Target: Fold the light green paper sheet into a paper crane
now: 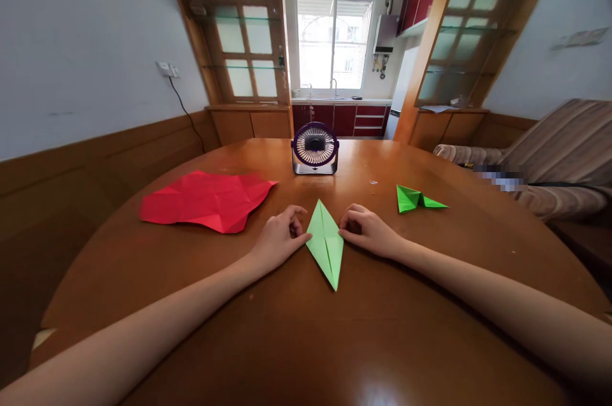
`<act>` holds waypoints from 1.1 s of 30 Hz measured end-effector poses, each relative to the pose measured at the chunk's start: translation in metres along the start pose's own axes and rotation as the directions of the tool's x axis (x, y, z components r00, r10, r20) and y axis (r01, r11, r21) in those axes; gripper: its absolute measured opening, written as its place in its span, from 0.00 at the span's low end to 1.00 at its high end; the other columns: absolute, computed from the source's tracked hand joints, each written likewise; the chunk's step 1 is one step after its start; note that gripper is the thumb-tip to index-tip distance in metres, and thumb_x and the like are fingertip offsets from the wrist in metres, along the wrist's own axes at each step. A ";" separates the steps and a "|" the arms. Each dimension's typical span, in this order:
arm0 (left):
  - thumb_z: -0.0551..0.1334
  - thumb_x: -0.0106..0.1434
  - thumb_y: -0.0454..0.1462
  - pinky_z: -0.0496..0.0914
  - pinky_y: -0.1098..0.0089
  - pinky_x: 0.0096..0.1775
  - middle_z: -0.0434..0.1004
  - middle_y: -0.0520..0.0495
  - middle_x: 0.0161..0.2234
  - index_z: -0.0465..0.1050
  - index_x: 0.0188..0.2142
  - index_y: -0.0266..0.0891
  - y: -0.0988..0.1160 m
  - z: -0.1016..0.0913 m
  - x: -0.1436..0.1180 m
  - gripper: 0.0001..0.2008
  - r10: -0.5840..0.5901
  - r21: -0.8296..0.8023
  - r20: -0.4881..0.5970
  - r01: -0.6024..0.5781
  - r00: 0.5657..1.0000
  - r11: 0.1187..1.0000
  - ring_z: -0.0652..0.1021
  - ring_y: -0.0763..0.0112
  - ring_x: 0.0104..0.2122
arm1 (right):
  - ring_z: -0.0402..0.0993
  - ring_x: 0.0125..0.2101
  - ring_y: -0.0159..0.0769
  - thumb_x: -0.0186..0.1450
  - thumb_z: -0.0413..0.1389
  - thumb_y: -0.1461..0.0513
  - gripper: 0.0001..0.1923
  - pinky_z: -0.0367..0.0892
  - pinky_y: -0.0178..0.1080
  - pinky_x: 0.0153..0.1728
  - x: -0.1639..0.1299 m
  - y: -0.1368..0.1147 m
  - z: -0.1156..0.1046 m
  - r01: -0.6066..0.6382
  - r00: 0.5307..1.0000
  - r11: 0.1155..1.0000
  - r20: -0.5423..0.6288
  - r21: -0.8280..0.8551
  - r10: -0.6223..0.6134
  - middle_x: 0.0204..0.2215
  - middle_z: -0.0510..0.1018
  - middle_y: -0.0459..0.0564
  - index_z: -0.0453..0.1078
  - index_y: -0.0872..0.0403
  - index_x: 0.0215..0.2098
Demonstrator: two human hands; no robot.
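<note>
table (287, 348): left grip (277, 237) (half-parted), right grip (370, 232) touch paper diamond (321, 237)

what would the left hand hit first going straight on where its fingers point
Likely the light green, diamond-shaped folded paper; the left hand seems to touch its left edge, though contact is unclear.

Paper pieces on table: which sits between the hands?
The pale green diamond, between the left hand and right hand; the red sheet lies farther left, the brighter green folded piece farther right.
</note>
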State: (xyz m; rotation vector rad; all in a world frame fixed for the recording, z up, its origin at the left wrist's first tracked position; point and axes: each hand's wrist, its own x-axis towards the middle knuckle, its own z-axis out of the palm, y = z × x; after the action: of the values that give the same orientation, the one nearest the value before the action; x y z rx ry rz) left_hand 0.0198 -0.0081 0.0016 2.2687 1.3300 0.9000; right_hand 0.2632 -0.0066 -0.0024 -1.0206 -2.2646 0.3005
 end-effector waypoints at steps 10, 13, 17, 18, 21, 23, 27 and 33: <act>0.47 0.69 0.34 0.49 0.54 0.64 0.56 0.45 0.65 0.62 0.60 0.43 -0.009 0.007 0.002 0.21 0.356 0.174 0.297 -0.417 0.886 0.892 0.57 0.64 0.64 | 0.73 0.39 0.38 0.68 0.50 0.64 0.08 0.67 0.44 0.45 -0.001 0.001 0.004 0.283 0.959 0.944 0.056 -0.173 -0.277 0.37 0.76 0.53 0.72 0.54 0.39; 0.44 0.71 0.39 0.48 0.58 0.65 0.54 0.44 0.65 0.54 0.64 0.40 -0.006 0.006 0.001 0.23 0.350 0.171 0.443 -0.461 0.825 0.871 0.57 0.66 0.64 | 0.73 0.38 0.38 0.68 0.50 0.64 0.09 0.67 0.45 0.45 -0.002 0.002 0.004 0.312 0.950 0.926 0.044 -0.213 -0.310 0.36 0.77 0.53 0.73 0.54 0.39; 0.44 0.71 0.49 0.43 0.59 0.65 0.44 0.41 0.67 0.46 0.67 0.35 0.001 0.002 -0.002 0.31 0.296 0.225 0.528 -0.467 0.796 0.855 0.49 0.63 0.66 | 0.71 0.37 0.38 0.68 0.48 0.64 0.12 0.68 0.44 0.42 -0.005 0.001 0.003 0.401 0.915 0.876 0.083 -0.266 -0.394 0.36 0.76 0.54 0.73 0.54 0.42; 0.44 0.70 0.50 0.42 0.59 0.65 0.42 0.40 0.67 0.44 0.67 0.34 0.002 0.001 -0.003 0.32 0.293 0.234 0.540 -0.475 0.789 0.848 0.48 0.62 0.66 | 0.71 0.37 0.39 0.67 0.48 0.65 0.13 0.68 0.43 0.41 -0.006 0.001 0.003 0.422 0.906 0.866 0.108 -0.267 -0.408 0.36 0.75 0.55 0.73 0.55 0.43; 0.44 0.69 0.53 0.39 0.60 0.65 0.40 0.39 0.67 0.43 0.67 0.33 0.003 0.000 -0.004 0.36 0.294 0.246 0.552 -0.489 0.780 0.837 0.47 0.62 0.67 | 0.70 0.37 0.39 0.66 0.49 0.65 0.13 0.68 0.43 0.41 -0.007 -0.003 0.001 0.435 0.899 0.868 0.168 -0.237 -0.405 0.36 0.74 0.56 0.73 0.57 0.45; 0.44 0.69 0.54 0.38 0.60 0.65 0.40 0.40 0.67 0.42 0.67 0.35 0.002 0.000 -0.004 0.35 0.300 0.250 0.553 -0.498 0.777 0.831 0.46 0.63 0.67 | 0.70 0.38 0.39 0.66 0.49 0.65 0.14 0.67 0.43 0.43 -0.007 -0.005 -0.001 0.422 0.903 0.881 0.186 -0.214 -0.387 0.37 0.74 0.56 0.73 0.57 0.46; 0.44 0.69 0.53 0.38 0.60 0.65 0.41 0.43 0.67 0.45 0.67 0.41 0.000 0.000 -0.005 0.32 0.344 0.245 0.530 -0.528 0.775 0.813 0.48 0.64 0.66 | 0.69 0.40 0.40 0.65 0.50 0.66 0.14 0.66 0.45 0.45 -0.006 -0.007 -0.003 0.408 0.906 0.889 0.212 -0.207 -0.366 0.39 0.73 0.56 0.72 0.57 0.47; 0.47 0.69 0.53 0.39 0.57 0.65 0.47 0.44 0.66 0.48 0.66 0.43 0.000 -0.005 -0.006 0.31 0.356 0.249 0.506 -0.528 0.786 0.812 0.52 0.63 0.66 | 0.69 0.39 0.41 0.62 0.50 0.68 0.15 0.66 0.46 0.44 -0.008 -0.004 -0.004 0.411 0.908 0.882 0.193 -0.232 -0.372 0.38 0.74 0.55 0.73 0.57 0.44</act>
State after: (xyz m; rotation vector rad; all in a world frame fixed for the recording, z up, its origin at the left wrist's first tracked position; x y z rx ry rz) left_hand 0.0146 -0.0138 0.0029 2.9425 0.8105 0.2065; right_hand 0.2670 -0.0154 -0.0012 -0.6518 -2.6294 -0.1155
